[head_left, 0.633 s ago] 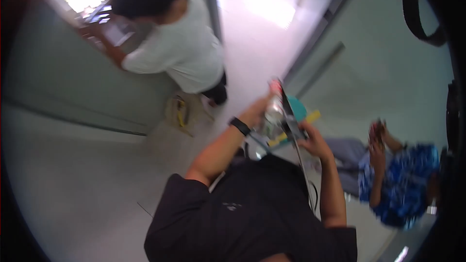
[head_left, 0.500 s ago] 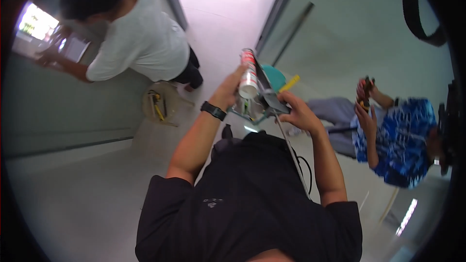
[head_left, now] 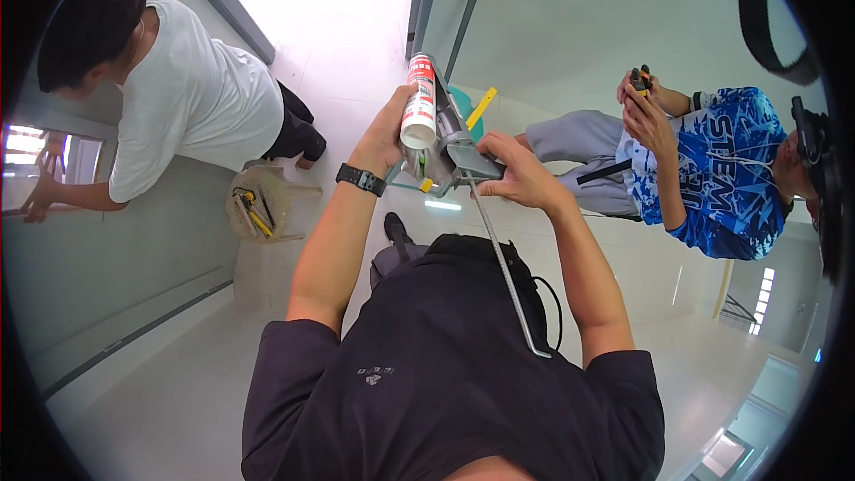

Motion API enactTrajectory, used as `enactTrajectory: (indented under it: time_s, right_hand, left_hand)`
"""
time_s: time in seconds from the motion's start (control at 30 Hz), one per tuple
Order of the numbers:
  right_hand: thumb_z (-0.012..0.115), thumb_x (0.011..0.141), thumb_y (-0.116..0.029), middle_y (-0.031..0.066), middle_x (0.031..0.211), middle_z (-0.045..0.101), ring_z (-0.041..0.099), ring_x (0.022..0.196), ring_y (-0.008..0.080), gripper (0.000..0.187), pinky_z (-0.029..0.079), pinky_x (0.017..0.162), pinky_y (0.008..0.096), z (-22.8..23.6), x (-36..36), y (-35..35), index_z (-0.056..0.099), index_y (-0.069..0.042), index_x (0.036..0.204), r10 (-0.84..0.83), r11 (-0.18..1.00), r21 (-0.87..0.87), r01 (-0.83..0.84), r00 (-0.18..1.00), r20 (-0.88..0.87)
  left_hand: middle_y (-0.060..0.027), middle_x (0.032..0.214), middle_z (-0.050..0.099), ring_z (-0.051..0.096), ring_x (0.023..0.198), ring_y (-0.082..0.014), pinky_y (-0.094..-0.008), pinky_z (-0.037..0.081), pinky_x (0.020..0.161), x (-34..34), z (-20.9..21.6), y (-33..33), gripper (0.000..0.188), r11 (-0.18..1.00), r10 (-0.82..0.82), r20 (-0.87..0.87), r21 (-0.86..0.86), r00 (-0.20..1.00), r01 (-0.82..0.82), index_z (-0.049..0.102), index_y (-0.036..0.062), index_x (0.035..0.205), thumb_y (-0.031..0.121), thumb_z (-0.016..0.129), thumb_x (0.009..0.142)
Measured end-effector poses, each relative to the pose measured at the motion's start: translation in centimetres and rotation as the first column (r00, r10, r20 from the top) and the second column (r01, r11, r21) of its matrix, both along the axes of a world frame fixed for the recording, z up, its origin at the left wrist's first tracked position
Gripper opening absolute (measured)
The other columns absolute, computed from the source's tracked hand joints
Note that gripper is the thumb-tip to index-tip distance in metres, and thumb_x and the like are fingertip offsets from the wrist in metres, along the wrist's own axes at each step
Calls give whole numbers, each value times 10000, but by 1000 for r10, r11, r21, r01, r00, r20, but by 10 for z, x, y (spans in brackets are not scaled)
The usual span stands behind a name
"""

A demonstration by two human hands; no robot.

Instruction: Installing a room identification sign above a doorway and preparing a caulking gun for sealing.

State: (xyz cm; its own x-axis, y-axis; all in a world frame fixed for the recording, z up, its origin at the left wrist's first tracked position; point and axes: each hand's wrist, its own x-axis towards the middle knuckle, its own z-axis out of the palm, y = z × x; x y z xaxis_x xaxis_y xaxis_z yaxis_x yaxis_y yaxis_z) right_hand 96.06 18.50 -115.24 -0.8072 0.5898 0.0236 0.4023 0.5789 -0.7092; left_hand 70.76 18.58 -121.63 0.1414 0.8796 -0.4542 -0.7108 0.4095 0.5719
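Observation:
My left hand is wrapped round a red-and-white sealant cartridge, its pale round end turned toward me. The cartridge lies alongside the grey frame of a caulking gun; whether it sits inside the cradle I cannot tell. My right hand grips the gun at its rear end, thumb and fingers closed about the handle part. From there the gun's long thin rod sticks out toward my body, its bent tip in front of my black shirt.
At left a person in a white shirt reaches to a small wall opening. Behind that person a beige stool bears hand tools. At right a person in a blue patterned shirt holds pliers. Beyond my hands are a teal round thing and a yellow tool.
My view has shifted, so the people and stool appear farther left and higher. The cartridge and gun stay in my hands, and the rod's bent tip now shows.

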Motion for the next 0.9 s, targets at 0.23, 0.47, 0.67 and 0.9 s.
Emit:
enactTrajectory:
  time_s: [0.23,0.47,0.67,0.9]
  right_hand:
    - [856,658,-451,130,1097,558,516,1092,341,663,403,960,423,28,89,-3,555,-35,1077,12,983,182,-19,999,41]
    - [891,601,-410,139,1176,572,507,1198,368,673,388,1027,456,21,196,-16,586,-48,1080,-19,972,236,19,1000,0]
    - [899,578,-401,122,1124,586,509,1183,361,666,379,1040,465,27,249,-40,596,-37,1046,-13,958,287,21,999,-29]
    - [896,579,-393,93,1067,586,543,1123,306,647,344,1105,489,65,259,-57,605,-40,1037,49,938,347,-29,998,-47]
  left_hand:
    - [-62,886,661,670,722,-151,-315,579,673,78,41,-27,432,997,27,-86,74,996,-20,564,21,1132,423,576,975]
    - [-86,1130,620,632,997,-157,-325,533,895,164,40,-53,448,966,154,-139,230,978,-120,527,7,1264,360,598,998]
    - [-90,1153,626,631,1044,-166,-327,509,943,222,51,-53,424,921,285,-325,354,902,-163,528,-6,1244,323,621,992]
    - [-108,1154,625,592,1072,-164,-327,465,963,256,77,-69,452,947,134,-409,322,903,5,549,-18,1242,330,649,971]
